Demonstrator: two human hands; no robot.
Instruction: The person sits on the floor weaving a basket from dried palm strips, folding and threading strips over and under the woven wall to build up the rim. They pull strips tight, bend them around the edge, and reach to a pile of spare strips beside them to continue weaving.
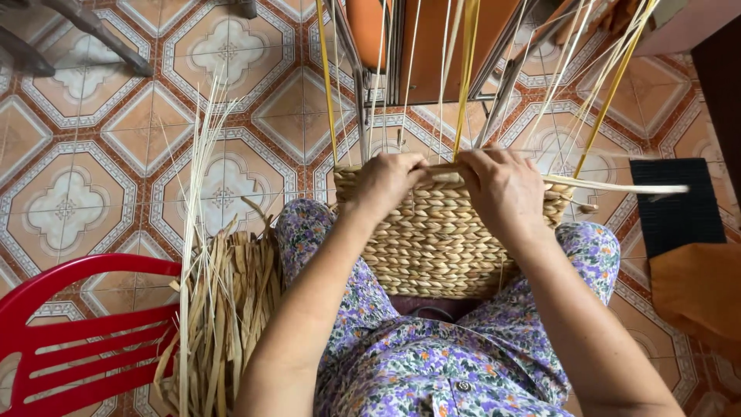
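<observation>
A half-woven straw basket [432,239] rests on my lap, its thin upright stakes [467,62] rising away from me. My left hand [386,181] grips the top edge of the weave at the left, fingers curled over the rim. On the rim's right part, my right hand [502,185] pinches a pale flat weaving strand [617,186], which runs out to the right. Both hands sit close together at the basket's upper row.
A bundle of dried straw strips [224,309] leans beside my left knee. A red plastic chair [69,340] is at the lower left. A dark mat [679,205] and brown cloth [698,289] lie at the right, on a patterned tile floor [93,154].
</observation>
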